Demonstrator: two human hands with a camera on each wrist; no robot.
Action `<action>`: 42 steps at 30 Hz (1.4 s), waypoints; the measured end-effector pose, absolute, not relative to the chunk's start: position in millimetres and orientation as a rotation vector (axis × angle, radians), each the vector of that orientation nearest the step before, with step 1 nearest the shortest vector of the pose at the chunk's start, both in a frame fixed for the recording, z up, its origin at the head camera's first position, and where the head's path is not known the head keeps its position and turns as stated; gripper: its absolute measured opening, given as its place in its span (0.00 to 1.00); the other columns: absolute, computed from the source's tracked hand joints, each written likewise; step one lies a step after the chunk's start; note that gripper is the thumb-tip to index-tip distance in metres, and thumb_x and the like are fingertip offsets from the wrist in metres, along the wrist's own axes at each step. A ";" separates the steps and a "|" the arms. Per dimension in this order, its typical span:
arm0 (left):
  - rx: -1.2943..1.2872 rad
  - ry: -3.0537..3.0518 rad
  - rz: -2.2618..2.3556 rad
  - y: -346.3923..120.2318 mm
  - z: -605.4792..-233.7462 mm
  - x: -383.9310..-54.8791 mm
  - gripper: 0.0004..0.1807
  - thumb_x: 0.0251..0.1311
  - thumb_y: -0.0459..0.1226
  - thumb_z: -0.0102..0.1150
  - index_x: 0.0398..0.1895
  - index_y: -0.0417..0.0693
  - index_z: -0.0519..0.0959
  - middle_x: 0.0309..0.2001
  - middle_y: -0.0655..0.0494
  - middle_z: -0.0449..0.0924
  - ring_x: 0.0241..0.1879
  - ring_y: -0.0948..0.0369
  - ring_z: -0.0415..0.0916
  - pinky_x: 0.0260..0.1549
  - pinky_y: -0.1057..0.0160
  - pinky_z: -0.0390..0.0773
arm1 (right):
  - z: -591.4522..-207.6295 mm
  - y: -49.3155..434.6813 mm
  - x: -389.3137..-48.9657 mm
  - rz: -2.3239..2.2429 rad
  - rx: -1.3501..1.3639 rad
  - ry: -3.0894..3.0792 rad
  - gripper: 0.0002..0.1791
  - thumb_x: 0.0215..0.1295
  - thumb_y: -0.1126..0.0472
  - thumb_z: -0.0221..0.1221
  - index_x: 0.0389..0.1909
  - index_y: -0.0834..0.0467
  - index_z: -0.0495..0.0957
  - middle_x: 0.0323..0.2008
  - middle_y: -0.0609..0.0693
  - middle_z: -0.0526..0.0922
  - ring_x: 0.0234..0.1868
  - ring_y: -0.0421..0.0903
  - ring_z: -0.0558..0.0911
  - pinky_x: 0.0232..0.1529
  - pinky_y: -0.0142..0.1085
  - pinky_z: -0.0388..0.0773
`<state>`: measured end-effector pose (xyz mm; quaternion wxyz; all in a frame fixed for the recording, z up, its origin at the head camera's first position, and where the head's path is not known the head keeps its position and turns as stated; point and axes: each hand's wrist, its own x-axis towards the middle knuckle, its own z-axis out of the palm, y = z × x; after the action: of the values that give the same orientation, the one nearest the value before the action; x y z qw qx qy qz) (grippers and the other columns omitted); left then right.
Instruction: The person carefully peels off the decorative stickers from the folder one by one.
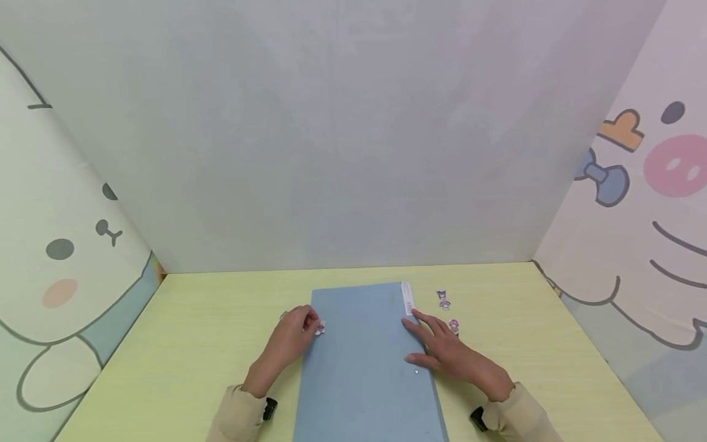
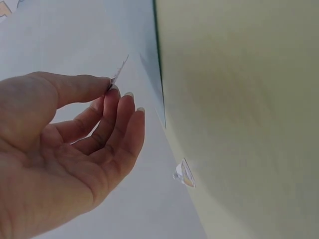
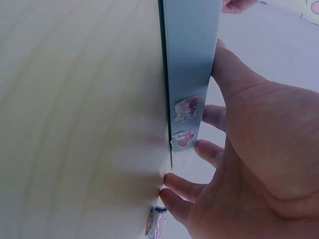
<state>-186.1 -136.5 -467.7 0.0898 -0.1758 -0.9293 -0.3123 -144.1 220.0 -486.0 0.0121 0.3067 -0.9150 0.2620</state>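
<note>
A light blue file box (image 1: 364, 374) lies on the table with a white label (image 1: 407, 298) at its far right corner. Above its left edge, my left hand (image 1: 293, 337) pinches a small cartoon sticker (image 2: 119, 69) between thumb and index finger; the other fingers are loosely bent. My right hand (image 1: 450, 355) rests spread over the box's right edge, fingertips on its top and side. Two cartoon stickers, one upper (image 3: 188, 108) and one lower (image 3: 182, 140), are on the side of the box in the right wrist view.
Right of the box, loose stickers (image 1: 444, 300) lie on the yellow wood-grain table (image 1: 525, 319), with another sticker (image 1: 454, 325) near my right hand. One more sticker (image 2: 184, 175) lies left of the box. A grey wall (image 1: 342, 153) closes off the back.
</note>
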 end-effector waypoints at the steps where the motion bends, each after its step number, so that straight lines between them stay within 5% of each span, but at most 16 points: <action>1: -0.513 -2.769 -0.925 -138.5 -467.7 -185.1 0.07 0.64 0.26 0.64 0.30 0.42 0.79 0.26 0.59 0.74 0.27 0.65 0.69 0.36 0.59 0.72 | -486.0 220.1 -144.2 0.820 0.956 -2.853 0.38 0.72 0.49 0.63 0.75 0.64 0.64 0.74 0.67 0.61 0.71 0.69 0.64 0.59 0.68 0.66; 10: -0.514 -2.783 -0.902 -155.3 -472.3 -176.9 0.06 0.65 0.25 0.64 0.32 0.43 0.79 0.26 0.60 0.73 0.27 0.65 0.67 0.28 0.64 0.72 | -487.9 219.7 -141.9 0.876 0.937 -2.863 0.38 0.72 0.48 0.62 0.75 0.63 0.64 0.74 0.68 0.60 0.71 0.70 0.63 0.59 0.71 0.63; 15: -0.505 -2.792 -0.849 -161.9 -472.9 -172.3 0.08 0.65 0.27 0.64 0.30 0.45 0.78 0.23 0.63 0.71 0.24 0.69 0.65 0.48 0.53 0.81 | -488.3 218.3 -140.4 0.882 0.935 -2.865 0.38 0.72 0.48 0.62 0.75 0.63 0.64 0.74 0.68 0.61 0.71 0.70 0.64 0.59 0.71 0.63; 17: -0.478 -2.807 -0.846 -164.0 -472.0 -170.9 0.09 0.65 0.27 0.64 0.29 0.45 0.77 0.23 0.63 0.72 0.23 0.69 0.65 0.47 0.54 0.81 | -487.0 217.9 -140.2 0.890 0.926 -2.873 0.38 0.72 0.48 0.62 0.75 0.63 0.64 0.74 0.68 0.60 0.71 0.70 0.64 0.59 0.71 0.64; 22: -0.443 -2.830 -0.834 -168.9 -469.1 -166.9 0.08 0.63 0.25 0.63 0.29 0.44 0.77 0.25 0.60 0.73 0.24 0.66 0.66 0.24 0.65 0.70 | -484.0 217.2 -141.5 0.900 0.929 -2.900 0.38 0.72 0.48 0.62 0.76 0.62 0.63 0.75 0.68 0.59 0.70 0.70 0.63 0.59 0.70 0.65; 42: -0.266 -2.959 -0.909 -192.7 -454.0 -171.8 0.08 0.61 0.28 0.67 0.30 0.42 0.76 0.24 0.58 0.71 0.27 0.62 0.67 0.27 0.62 0.69 | -488.4 219.8 -144.1 0.903 0.923 -2.870 0.38 0.72 0.48 0.62 0.76 0.62 0.63 0.75 0.68 0.59 0.71 0.70 0.63 0.60 0.71 0.62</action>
<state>-171.8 -192.7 -454.0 0.0172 -0.0854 -0.9523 -0.2926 -144.1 219.8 -488.4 -0.0028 0.2932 -0.9120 0.2870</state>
